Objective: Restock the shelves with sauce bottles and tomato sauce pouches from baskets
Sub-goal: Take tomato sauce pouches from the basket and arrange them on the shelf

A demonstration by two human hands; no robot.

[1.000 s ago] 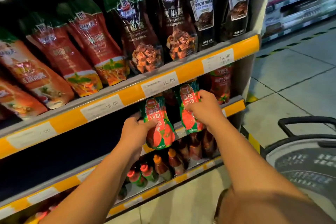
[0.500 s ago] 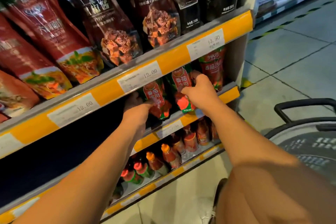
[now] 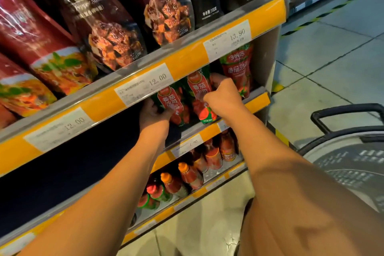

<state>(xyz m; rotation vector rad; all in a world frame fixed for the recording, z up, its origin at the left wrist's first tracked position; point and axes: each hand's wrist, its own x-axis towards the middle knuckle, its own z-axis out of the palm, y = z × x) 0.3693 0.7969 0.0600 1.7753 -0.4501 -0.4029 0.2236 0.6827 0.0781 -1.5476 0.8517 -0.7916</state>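
Observation:
Two green-and-red tomato sauce pouches stand on the middle shelf [image 3: 257,102] under the yellow price rail. My left hand [image 3: 152,113] grips the left pouch [image 3: 173,104] by its left edge, thumb on the front. My right hand [image 3: 221,96] holds the right pouch [image 3: 200,97], fingers curled round its upper right side. Both pouches are upright, their tops hidden behind the rail. A third, redder tomato pouch [image 3: 238,68] stands to the right of them. Sauce bottles [image 3: 190,174] with orange and red caps line the shelf below.
Large sauce pouches [image 3: 116,41] fill the top shelf above the price rail [image 3: 187,64]. The middle shelf's left part is dark. A grey basket with a black handle [image 3: 340,114] stands on the tiled floor at the right.
Both hands have pushed the two pouches up and back onto the middle shelf, under the price rail. The camera has moved closer to the shelf.

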